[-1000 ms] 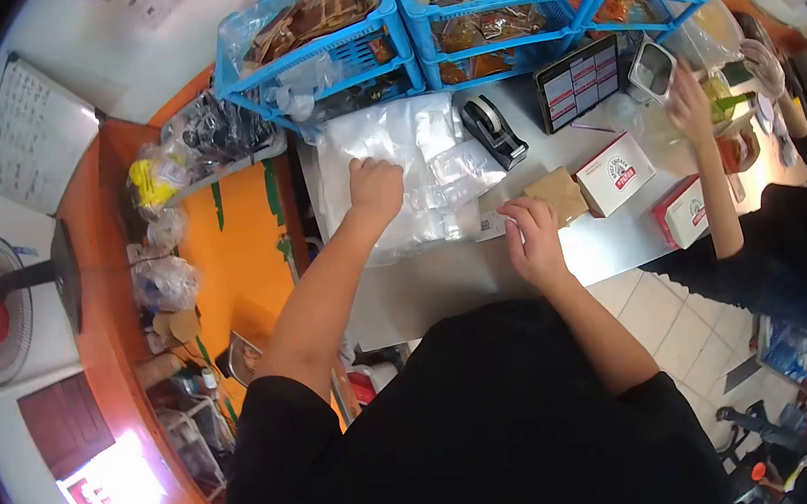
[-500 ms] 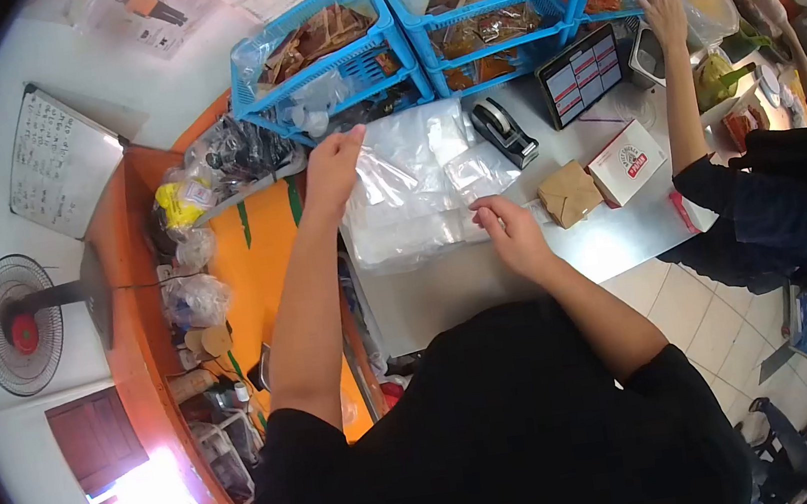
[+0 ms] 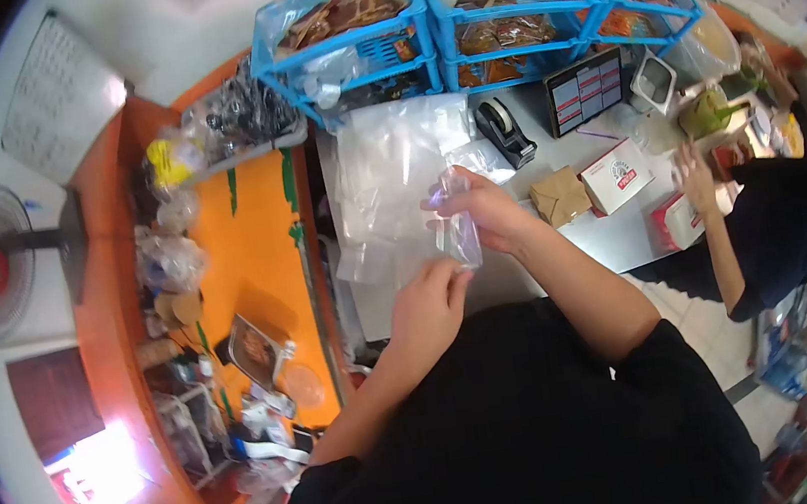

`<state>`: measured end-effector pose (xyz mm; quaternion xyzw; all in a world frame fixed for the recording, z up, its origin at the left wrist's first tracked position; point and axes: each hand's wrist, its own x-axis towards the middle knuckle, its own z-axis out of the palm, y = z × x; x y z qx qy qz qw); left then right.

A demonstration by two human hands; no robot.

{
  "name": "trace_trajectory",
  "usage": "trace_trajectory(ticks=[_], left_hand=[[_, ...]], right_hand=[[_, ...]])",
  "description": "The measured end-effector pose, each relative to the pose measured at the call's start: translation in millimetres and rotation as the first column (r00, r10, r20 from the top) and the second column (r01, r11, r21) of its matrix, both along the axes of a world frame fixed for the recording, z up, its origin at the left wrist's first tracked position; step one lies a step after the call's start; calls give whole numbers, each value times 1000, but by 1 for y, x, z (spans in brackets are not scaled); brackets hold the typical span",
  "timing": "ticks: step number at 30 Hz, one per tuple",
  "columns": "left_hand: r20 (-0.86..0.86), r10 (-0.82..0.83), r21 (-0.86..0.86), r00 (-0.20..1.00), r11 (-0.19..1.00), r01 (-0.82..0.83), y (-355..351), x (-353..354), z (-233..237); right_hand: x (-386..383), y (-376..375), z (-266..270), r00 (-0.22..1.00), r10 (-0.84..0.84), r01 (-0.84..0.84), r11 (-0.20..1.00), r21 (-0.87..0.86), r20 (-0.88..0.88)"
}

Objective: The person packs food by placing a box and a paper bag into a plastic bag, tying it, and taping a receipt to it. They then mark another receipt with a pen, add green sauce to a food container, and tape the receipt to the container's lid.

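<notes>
Both of my hands hold a small clear plastic bag (image 3: pixel 462 236) above the front of the metal counter. My left hand (image 3: pixel 433 301) pinches its lower edge, fingers closed. Just above it, my right hand (image 3: pixel 487 209) has its fingers closed on the upper part of the same bag. Behind them lies a pile of clear plastic bags (image 3: pixel 383 169), flat on the counter. A black tape dispenser (image 3: pixel 508 136) stands at the right side of this pile. Glare on the plastic hides exactly where my fingertips meet it.
Blue baskets (image 3: pixel 439 46) with packed goods line the back. On the right are a tablet (image 3: pixel 586 94), a brown paper packet (image 3: pixel 560 196) and a white box (image 3: pixel 618 175). A co-worker's hand (image 3: pixel 695 181) is near a red-and-white box (image 3: pixel 677 221). An orange surface (image 3: pixel 263 219) runs along the left.
My left hand has come from the pile's far left corner down to my right hand, and both now hold a bag. The co-worker's hand has dropped from the baskets to the counter.
</notes>
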<state>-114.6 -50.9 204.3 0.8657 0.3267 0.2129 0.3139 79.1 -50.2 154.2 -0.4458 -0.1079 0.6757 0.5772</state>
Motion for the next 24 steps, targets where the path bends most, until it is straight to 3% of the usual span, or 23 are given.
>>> trace_trajectory(ticks=[2, 3, 4, 5, 6, 8, 9, 10, 11, 12, 13, 14, 16, 20, 21, 22, 23, 24], left_hand=[[-63, -112, -499, 992, 864, 66, -7, -9, 1], [-50, -88, -513, 995, 857, 50, -6, -14, -3], [-17, 1, -255, 1000, 967, -5, -3, -18, -10], [34, 78, 17, 996, 997, -79, 0, -20, -15], [107, 150, -32, 983, 989, -148, 7, -17, -15], [177, 229, -99, 957, 972, -214, 32, -7, -33], [214, 114, -335, 970, 941, -37, 46, -5, -60], [282, 7, -534, 959, 832, 150, 56, -1, -78], [290, 7, -534, 957, 831, 156, 61, 6, -84], [461, 44, -772, 886, 511, 377, 63, 12, -88], [586, 153, -811, 796, 102, 577, 60, 17, -91], [594, 148, -805, 791, 102, 585, 52, 23, -91], [560, 189, -819, 806, -22, 574, 37, 35, -88], [602, 82, -798, 794, 17, 603, 10, 56, -96], [447, 116, -893, 887, 110, 436, 0, 59, -87], [280, 169, -950, 945, 193, 247, -12, 63, -77], [282, 175, -947, 943, 207, 245, -26, 66, -69], [160, 265, -949, 951, 305, 75, -44, 70, -62]], right_hand=[[-2, -13, 8, 998, -42, 41, 999, 27, 47], [-2, -20, 17, 998, -15, 15, 1000, 10, 60], [-2, -27, 28, 998, 5, -6, 1000, 14, 70], [0, -35, 33, 997, 24, -25, 1000, 15, 80], [5, -42, 30, 995, 40, -40, 999, -4, 87], [16, -60, 25, 958, 206, -244, 952, 186, 201], [20, -70, 29, 956, 213, -249, 953, 172, 203], [24, -78, 39, 939, 207, -254, 956, 149, 275], [29, -85, 45, 917, 197, -256, 958, 131, 348], [35, -92, 46, 915, 194, -252, 959, 127, 354], [43, -98, 48, 954, 149, -191, 971, 144, 259], [52, -104, 50, 981, 102, -128, 979, 159, 162], [70, -119, 54, 986, 109, -136, 962, 237, 122], [102, -148, 67, 984, 88, -124, 963, 240, 153], [110, -151, 68, 946, -45, -18, 982, 188, 322], [116, -156, 68, 860, -165, 99, 982, 158, 483], [118, -160, 67, 426, -223, 96, 975, 201, 877], [121, -170, 64, 431, -228, 88, 974, 211, 873]])
